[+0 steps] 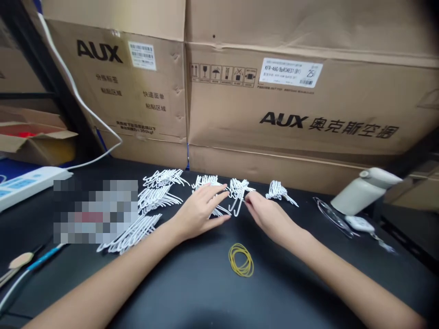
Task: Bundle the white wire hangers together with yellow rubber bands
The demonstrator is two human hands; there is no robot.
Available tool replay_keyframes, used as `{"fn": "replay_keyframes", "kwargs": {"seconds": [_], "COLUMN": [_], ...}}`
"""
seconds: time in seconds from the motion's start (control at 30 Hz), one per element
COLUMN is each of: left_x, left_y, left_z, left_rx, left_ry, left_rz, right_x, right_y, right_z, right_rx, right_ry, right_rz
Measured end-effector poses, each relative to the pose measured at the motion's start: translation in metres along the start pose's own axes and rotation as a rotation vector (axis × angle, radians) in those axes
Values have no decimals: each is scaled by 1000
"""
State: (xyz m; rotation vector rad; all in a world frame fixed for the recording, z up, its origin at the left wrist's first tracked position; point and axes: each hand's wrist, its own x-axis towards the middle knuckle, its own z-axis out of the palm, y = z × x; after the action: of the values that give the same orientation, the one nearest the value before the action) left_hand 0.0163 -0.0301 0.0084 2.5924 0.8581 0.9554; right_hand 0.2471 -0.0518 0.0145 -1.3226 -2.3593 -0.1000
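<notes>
Several bundles of small white plastic hangers lie on a black table (192, 292). My left hand (200, 210) lies flat with fingers stretched out over one hanger bundle (207, 183), touching it. My right hand (265, 212) reaches toward the middle hanger bundle (239, 189), its fingertips pinched at the hangers' lower ends. More hanger bundles sit at the left (161, 178), lower left (132, 233) and right (279, 191). Yellow rubber bands (241, 259) lie on the table between my forearms.
Large AUX cardboard boxes (291, 105) stand along the table's back edge. A white power strip (24, 185) with its cable lies at the left, beside a blurred patch. A white bottle (363, 189) lies tipped at the right, near clear-framed glasses (331, 214) and a small white device (360, 224).
</notes>
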Motion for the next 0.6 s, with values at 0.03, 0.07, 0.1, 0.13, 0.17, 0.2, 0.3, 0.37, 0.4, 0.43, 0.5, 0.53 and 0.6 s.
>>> {"fn": "replay_keyframes", "kwargs": {"seconds": [0.03, 0.07, 0.1, 0.13, 0.17, 0.2, 0.3, 0.37, 0.4, 0.43, 0.5, 0.53, 0.6], "left_x": [-1, -3, -5, -6, -8, -8, -9, -7, -6, -5, -2, 0, 4], "left_y": [4, 8, 12, 14, 16, 18, 21, 22, 22, 23, 22, 21, 18], "left_z": [1, 4, 6, 9, 12, 14, 16, 14, 13, 13, 11, 11, 10], "left_rx": [-40, -82, -120, -154, -184, -205, -229, -273, -326, -397, -555, -623, -698], "left_ry": [28, 52, 64, 63, 50, 37, -2, 18, 58, 116, 279, 370, 532], "left_rz": [-15, -35, -67, -109, -137, -160, -197, -254, -300, -349, -433, -462, -502], "right_x": [0, 0, -1, -2, -3, -5, -11, -14, -15, -16, -16, -15, -12], "right_y": [-5, -9, -14, -19, -22, -25, -25, -19, -15, -11, -4, -1, 2], "right_z": [-2, -3, -4, -4, -3, -1, 8, 17, 22, 27, 36, 39, 43], "right_rx": [7, 26, 45, 61, 73, 83, 122, 177, 211, 247, 315, 337, 330], "right_ry": [51, 93, 125, 150, 170, 189, 255, 348, 415, 482, 561, 553, 442], "right_rz": [-48, -102, -155, -205, -248, -285, -372, -386, -376, -351, -282, -245, -214]}}
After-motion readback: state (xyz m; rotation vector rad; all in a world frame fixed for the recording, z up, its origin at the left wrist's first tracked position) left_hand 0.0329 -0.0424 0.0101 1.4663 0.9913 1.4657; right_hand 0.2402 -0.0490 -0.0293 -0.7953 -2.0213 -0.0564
